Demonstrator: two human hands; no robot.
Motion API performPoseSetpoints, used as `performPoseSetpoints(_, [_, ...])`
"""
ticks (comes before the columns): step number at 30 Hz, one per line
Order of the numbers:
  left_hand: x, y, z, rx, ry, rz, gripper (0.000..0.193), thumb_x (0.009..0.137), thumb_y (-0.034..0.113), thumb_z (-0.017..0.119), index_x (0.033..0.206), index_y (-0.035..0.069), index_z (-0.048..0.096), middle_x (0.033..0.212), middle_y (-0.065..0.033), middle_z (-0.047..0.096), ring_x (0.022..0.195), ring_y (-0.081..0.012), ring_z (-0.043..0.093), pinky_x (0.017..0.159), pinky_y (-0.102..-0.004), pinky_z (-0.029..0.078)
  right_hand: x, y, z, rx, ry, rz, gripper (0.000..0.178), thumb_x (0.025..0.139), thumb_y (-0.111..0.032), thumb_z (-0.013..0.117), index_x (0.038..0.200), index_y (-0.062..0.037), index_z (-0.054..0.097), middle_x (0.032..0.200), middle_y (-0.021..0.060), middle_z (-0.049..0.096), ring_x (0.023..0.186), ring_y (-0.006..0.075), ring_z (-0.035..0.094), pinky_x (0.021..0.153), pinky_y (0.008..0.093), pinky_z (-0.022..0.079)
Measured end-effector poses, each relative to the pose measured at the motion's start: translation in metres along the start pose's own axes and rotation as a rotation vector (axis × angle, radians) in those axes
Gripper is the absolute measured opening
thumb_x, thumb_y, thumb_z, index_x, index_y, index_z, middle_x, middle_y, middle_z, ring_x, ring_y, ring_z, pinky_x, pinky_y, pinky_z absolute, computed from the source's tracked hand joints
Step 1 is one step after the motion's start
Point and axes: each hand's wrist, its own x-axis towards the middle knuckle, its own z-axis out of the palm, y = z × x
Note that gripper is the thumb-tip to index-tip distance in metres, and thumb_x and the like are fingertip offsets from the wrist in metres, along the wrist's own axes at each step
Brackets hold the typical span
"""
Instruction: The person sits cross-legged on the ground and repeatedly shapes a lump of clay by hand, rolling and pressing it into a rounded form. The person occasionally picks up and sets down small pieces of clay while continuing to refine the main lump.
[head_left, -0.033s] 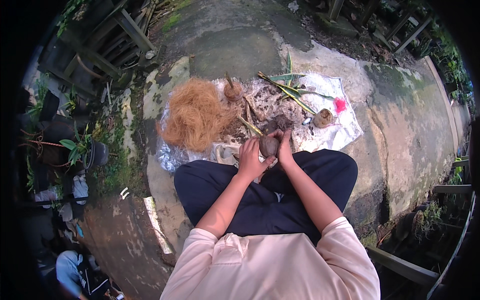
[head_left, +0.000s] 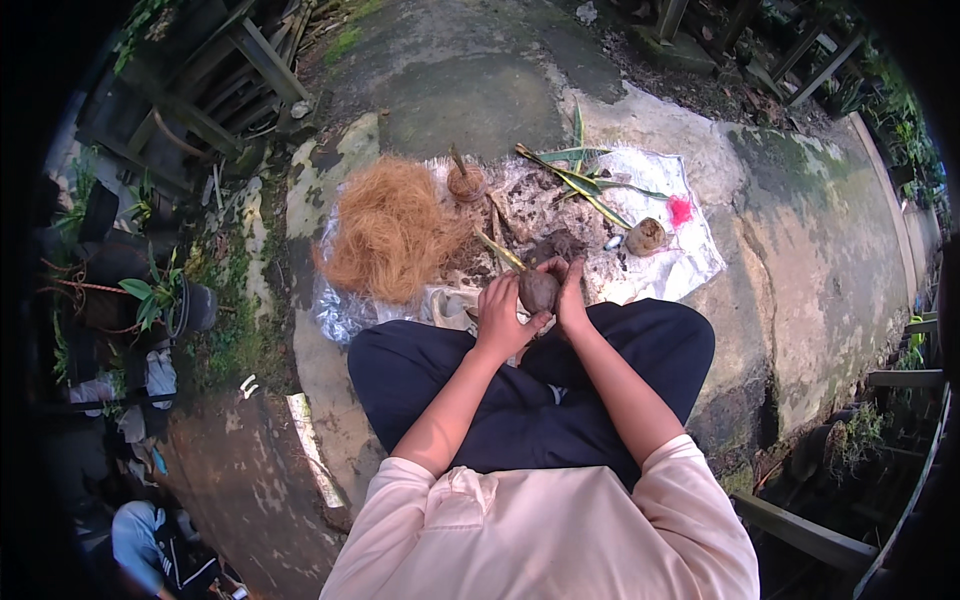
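Observation:
A round ball of dark, moist soil (head_left: pixel 539 291) is cupped between my two hands above my crossed legs. My left hand (head_left: pixel 502 318) presses its left side and underside, while my right hand (head_left: pixel 573 303) curves round the right. A yellow-green leaf cutting (head_left: pixel 499 251) slants up and left from behind the ball; where it joins is hidden. Just beyond lies a heap of loose soil (head_left: pixel 558 247). Brown coconut fibre (head_left: pixel 393 228) is piled to the left, beside a fibre-wrapped ball (head_left: pixel 466 181) with a short leaf stub. Long variegated leaves (head_left: pixel 590 190) lie at the far right.
A white plastic sack (head_left: pixel 700 262) spreads under these things. On it sit a tan round roll (head_left: pixel 647 236) and bright pink string (head_left: pixel 680 210). A black potted plant (head_left: pixel 200 305) stands left; a white strip (head_left: pixel 314 450) lies nearby. Another person (head_left: pixel 140 540) is at lower left.

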Motion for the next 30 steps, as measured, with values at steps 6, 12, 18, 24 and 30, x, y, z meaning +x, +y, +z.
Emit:
performPoseSetpoints(6, [0.006,0.003,-0.006,-0.287,-0.023,-0.058,0.079,0.094,0.052,0.053,0.146,-0.003,0.03,0.14,-0.0237,0.046,0.13,-0.0421,0.044,0.107,-0.0472,0.035,0.0,-0.017,0.001,0.035,-0.118,-0.024,0.08,0.097,-0.069,0.011,0.126,-0.0053,0.05,0.119,0.0136,0.056,0.114,0.023,0.053,0.101,0.0357,0.041])
performPoseSetpoints(12, [0.01,-0.018,0.001,-0.532,-0.046,-0.211,0.064,0.102,0.05,0.033,0.142,0.0,0.039,0.137,-0.0237,0.049,0.13,-0.0383,0.047,0.107,-0.041,0.037,-0.007,-0.031,0.004,-0.143,-0.409,0.028,0.079,0.098,-0.066,0.028,0.151,-0.0076,0.025,0.144,0.0128,0.039,0.134,0.024,0.037,0.109,0.0372,0.033])
performPoseSetpoints(18, [0.01,-0.018,0.009,-0.758,0.036,-0.307,0.064,0.104,0.051,0.028,0.139,0.0,0.044,0.134,-0.0184,0.055,0.127,-0.0309,0.052,0.105,-0.0372,0.039,-0.019,-0.034,0.011,-0.395,-0.354,-0.31,0.071,0.098,-0.042,0.055,0.149,-0.0026,0.025,0.144,0.0164,0.04,0.132,0.0283,0.042,0.109,0.0393,0.035])
performPoseSetpoints(24, [0.009,-0.017,0.018,-0.774,0.057,-0.321,0.068,0.103,0.054,0.026,0.139,-0.001,0.044,0.134,-0.0185,0.054,0.128,-0.0306,0.051,0.106,-0.0373,0.039,-0.023,-0.058,0.009,-0.533,-0.35,-0.244,0.06,0.093,-0.02,0.061,0.143,-0.0008,0.034,0.14,0.0202,0.044,0.131,0.0299,0.045,0.108,0.0383,0.036])
performPoseSetpoints(30, [0.011,-0.013,0.012,-0.778,0.011,-0.267,0.073,0.101,0.058,0.024,0.143,0.0,0.037,0.141,-0.0193,0.047,0.133,-0.031,0.045,0.11,-0.0386,0.034,-0.017,-0.042,0.005,-0.401,-0.38,-0.287,0.053,0.096,-0.019,0.053,0.143,-0.0004,0.034,0.14,0.019,0.044,0.131,0.0289,0.044,0.109,0.0376,0.035])
